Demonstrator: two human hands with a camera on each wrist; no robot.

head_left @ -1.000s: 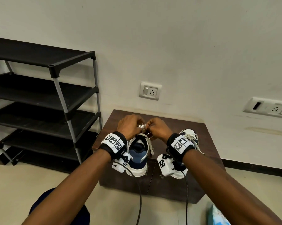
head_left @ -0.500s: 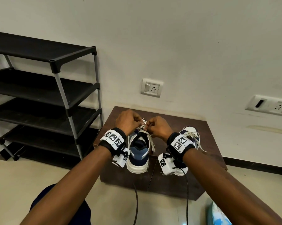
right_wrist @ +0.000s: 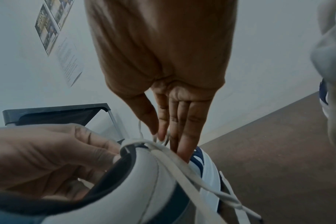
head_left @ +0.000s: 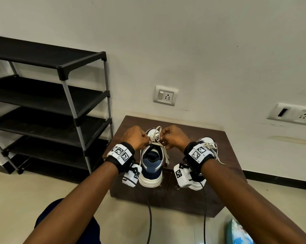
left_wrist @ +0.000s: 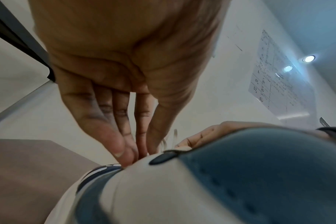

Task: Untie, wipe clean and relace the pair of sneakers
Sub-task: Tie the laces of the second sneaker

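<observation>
On the brown table (head_left: 187,127), left sneaker (head_left: 151,164) heel toward camera; left hand (head_left: 136,137) and right hand (head_left: 173,137) grip pinching its lace (head_left: 156,133); second sneaker (head_left: 207,143) just beside, right.

Home entryway: shoe rack (head_left: 48,110), sockets

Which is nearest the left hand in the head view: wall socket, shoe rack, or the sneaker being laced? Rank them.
1. Sneaker being laced: right at the left hand.
2. Shoe rack: to its left.
3. Wall socket: on the wall beyond; close to the rack's rank.
</observation>
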